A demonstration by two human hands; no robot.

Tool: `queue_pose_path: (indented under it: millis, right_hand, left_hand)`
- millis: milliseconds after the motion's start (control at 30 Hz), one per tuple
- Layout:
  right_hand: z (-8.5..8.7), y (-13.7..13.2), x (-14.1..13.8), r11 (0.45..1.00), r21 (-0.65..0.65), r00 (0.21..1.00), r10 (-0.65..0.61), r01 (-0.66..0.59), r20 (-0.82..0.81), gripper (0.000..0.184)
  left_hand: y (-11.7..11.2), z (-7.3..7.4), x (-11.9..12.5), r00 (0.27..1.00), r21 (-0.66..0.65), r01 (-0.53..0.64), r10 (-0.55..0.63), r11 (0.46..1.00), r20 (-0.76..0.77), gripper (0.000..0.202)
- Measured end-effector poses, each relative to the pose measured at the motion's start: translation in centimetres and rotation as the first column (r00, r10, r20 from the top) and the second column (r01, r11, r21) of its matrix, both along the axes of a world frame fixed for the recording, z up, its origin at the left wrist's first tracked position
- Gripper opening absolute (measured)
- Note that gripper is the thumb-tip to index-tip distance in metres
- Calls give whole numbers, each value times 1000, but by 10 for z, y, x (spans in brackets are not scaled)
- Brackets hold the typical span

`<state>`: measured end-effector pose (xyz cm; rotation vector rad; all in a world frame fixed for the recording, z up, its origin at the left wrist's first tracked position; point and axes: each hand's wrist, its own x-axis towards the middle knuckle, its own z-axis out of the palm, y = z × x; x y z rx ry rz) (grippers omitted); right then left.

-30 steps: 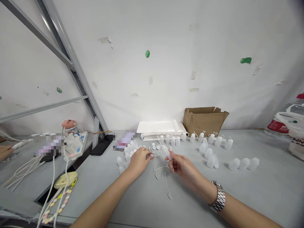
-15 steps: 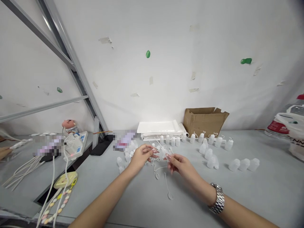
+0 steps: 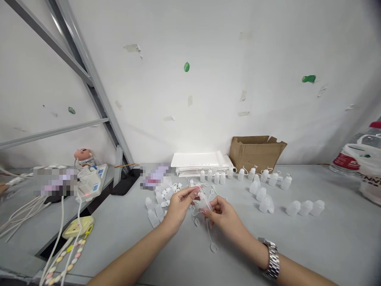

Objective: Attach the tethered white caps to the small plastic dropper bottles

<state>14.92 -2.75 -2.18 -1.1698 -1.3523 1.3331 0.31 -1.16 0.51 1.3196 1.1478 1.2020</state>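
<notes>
Head view, bottle: small translucent bottle [image 3: 206, 203], held tilted between the two hands, just above the grey surface [image 3: 253, 248].
Right hand [image 3: 223, 214]: grip closed, thumb and fingers around the bottle's body; far fingers partly hidden.
Left hand [image 3: 180, 204]: grip nearly closed, fingertips at the bottle's top end, apparently pinching a white fitting [image 3: 201, 195]; too small to tell whether it's seated.
Handling: best to hold the bottle steady low on its body, line the fitting up square with the mouth, and press evenly. Soft-looking wall, so a light squeeze seems wise; too hard could flex the neck.
Loose strap [image 3: 210, 234]: lies below the hands, ring end toward the wearer; worth holding clear of the fingers.
Small white caps [image 3: 169, 193]: piled beside the left hand, near side bottles [image 3: 153, 218] lying on the surface.
Capped bottles [image 3: 241, 174]: upright row at the back, in front of the white stack [image 3: 198, 159] and cardboard box [image 3: 257, 155].
Right-side bottles [image 3: 293, 208]: no straps visible, well apart from the hands.
Watch [image 3: 272, 260]: right wrist, clear of the bottles.
</notes>
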Motion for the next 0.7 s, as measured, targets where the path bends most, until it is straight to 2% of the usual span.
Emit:
queue_pose_path:
  millis: [100, 167, 267, 367, 567, 700]
  right_hand:
    - [2, -2, 0, 1000, 20, 998, -17, 16, 65, 31]
    - [5, -3, 0, 999, 32, 995, -27, 24, 93, 29]
    - [8, -4, -1, 998, 42, 991, -42, 37, 130, 27]
    - [9, -5, -1, 998, 38, 985, -50, 44, 164, 26]
    - [9, -5, -1, 997, 63, 976, -51, 38, 213, 26]
    - [7, -4, 0, 991, 121, 961, -91, 61, 261, 24]
  left_hand:
    - [-1, -2, 2, 999, -38, -14, 16, 999, 37, 28]
    - [0, -6, 3, 989, -97, -15, 29, 995, 148, 27]
    - [5, -14, 1, 932, -200, 0, 72, 980, 354, 28]
    - [9, -20, -2, 882, -240, 25, 91, 970, 463, 26]
    - [5, -16, 0, 869, -233, 49, 73, 971, 489, 33]
    - [2, -11, 4, 868, -230, 75, 50, 970, 494, 31]
